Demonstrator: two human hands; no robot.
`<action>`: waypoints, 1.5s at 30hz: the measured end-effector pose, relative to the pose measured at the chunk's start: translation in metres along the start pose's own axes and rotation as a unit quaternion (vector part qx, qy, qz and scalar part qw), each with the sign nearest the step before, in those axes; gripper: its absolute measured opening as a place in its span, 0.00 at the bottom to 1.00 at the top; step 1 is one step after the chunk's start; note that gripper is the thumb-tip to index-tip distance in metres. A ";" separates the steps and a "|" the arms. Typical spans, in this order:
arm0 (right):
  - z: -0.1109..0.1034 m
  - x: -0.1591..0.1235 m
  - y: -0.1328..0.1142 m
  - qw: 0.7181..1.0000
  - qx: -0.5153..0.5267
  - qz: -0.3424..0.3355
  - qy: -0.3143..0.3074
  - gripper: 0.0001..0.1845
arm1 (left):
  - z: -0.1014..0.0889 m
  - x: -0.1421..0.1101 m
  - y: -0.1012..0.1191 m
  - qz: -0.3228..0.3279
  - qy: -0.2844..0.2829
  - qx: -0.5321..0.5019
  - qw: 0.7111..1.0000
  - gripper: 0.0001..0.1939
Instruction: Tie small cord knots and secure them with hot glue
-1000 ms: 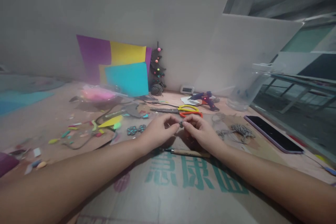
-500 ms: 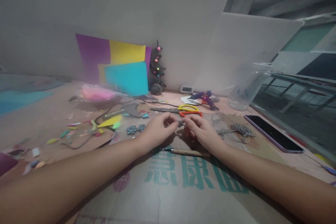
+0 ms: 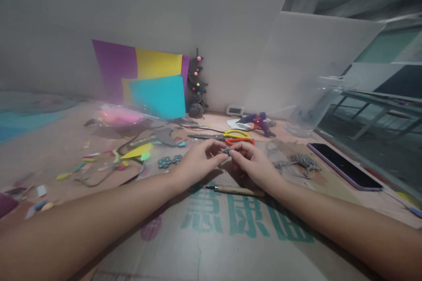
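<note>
Above the middle of the cardboard (image 3: 204, 250), my left hand (image 3: 207, 160) and my right hand (image 3: 252, 162) meet fingertip to fingertip. Both pinch a small grey piece (image 3: 226, 152), which looks like coiled cord and is mostly covered by the fingers. Just below the hands lies a carving knife (image 3: 235, 190) with a wooden handle. Small grey-and-teal coiled ornaments (image 3: 169, 161) rest beside my left wrist. To the right of my right hand is a loose bundle of grey cord (image 3: 303, 163). Yellow-and-orange-handled scissors (image 3: 235, 135) lie just beyond my fingers.
A purple glue gun (image 3: 259, 123) with a red light sits at the back, near a small white display device (image 3: 235, 109). A phone (image 3: 344, 167) lies at right. Coloured scraps (image 3: 87, 160) cover the left. Foam sheets (image 3: 158, 96) and a small decorated tree (image 3: 198, 83) lean on the wall.
My fingertips shift slightly around the small grey piece; the right fingers drew back a little, then closed in against the left again. The view tilts slightly. Nothing on the table has moved.
</note>
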State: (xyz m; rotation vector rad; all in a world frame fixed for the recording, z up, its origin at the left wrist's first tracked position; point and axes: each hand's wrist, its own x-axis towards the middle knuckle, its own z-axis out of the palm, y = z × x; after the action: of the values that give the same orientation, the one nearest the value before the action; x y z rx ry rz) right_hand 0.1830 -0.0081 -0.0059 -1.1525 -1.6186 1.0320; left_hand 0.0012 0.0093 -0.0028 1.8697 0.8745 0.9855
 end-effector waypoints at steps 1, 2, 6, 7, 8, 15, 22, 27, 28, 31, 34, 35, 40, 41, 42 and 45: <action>0.000 0.000 0.000 1.000 -0.004 -0.002 0.000 0.15 | 0.000 0.000 0.000 -0.001 0.003 0.006 1.000 0.12; 0.000 0.000 0.000 1.000 -0.008 -0.006 0.001 0.14 | 0.000 -0.001 0.001 -0.003 0.007 0.012 1.000 0.11; 0.000 0.000 -0.001 0.999 -0.031 -0.018 0.003 0.14 | 0.000 -0.003 0.004 -0.026 0.011 0.022 0.999 0.11; 0.000 0.000 -0.001 0.999 -0.031 -0.016 0.001 0.14 | 0.000 -0.003 0.005 -0.032 0.012 0.023 0.999 0.11; 0.000 -0.001 -0.002 1.000 -0.028 -0.012 -0.002 0.15 | 0.000 -0.003 0.005 -0.034 0.016 0.025 0.999 0.10; -0.001 -0.001 -0.001 1.000 -0.015 0.009 -0.001 0.19 | 0.000 0.000 0.005 -0.021 0.050 0.029 0.998 0.09; 0.000 0.000 0.002 0.998 -0.064 -0.008 0.010 0.17 | 0.001 0.001 0.001 -0.003 0.027 0.006 1.000 0.08; 0.001 0.000 0.001 0.999 -0.044 -0.004 0.007 0.18 | 0.001 0.001 0.000 0.004 0.011 0.002 1.000 0.09; 0.001 0.000 0.001 0.999 -0.043 -0.005 0.007 0.18 | 0.001 0.000 0.000 0.005 0.013 0.007 1.000 0.09; 0.002 0.000 0.000 0.999 -0.029 -0.010 0.009 0.18 | 0.000 -0.001 0.002 -0.006 0.023 0.025 0.999 0.09; 0.002 0.000 0.000 1.000 -0.017 -0.013 0.005 0.18 | 0.000 -0.001 0.002 -0.015 0.029 0.043 0.999 0.10; 0.002 0.000 0.000 1.000 -0.016 -0.012 0.003 0.17 | 0.000 -0.002 0.002 -0.027 0.025 0.044 0.998 0.10; 0.000 0.000 0.002 1.000 -0.025 -0.008 0.002 0.15 | 0.000 -0.002 0.003 -0.013 0.014 0.036 0.999 0.11; 0.000 0.000 0.002 1.000 -0.024 -0.010 0.006 0.15 | 0.000 -0.003 0.004 -0.011 0.012 0.036 0.999 0.10; -0.001 0.000 0.003 1.000 -0.022 -0.011 0.009 0.15 | 0.000 -0.003 0.004 -0.010 0.012 0.035 0.999 0.10; -0.001 0.000 0.003 1.000 -0.011 -0.007 0.005 0.15 | 0.000 -0.002 0.003 -0.011 0.020 0.040 0.999 0.10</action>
State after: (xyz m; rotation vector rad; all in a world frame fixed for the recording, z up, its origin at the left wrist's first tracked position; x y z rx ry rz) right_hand 0.1846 -0.0073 -0.0089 -1.1574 -1.6325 0.9995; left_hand 0.0004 0.0062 -0.0007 1.9078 0.9690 0.9897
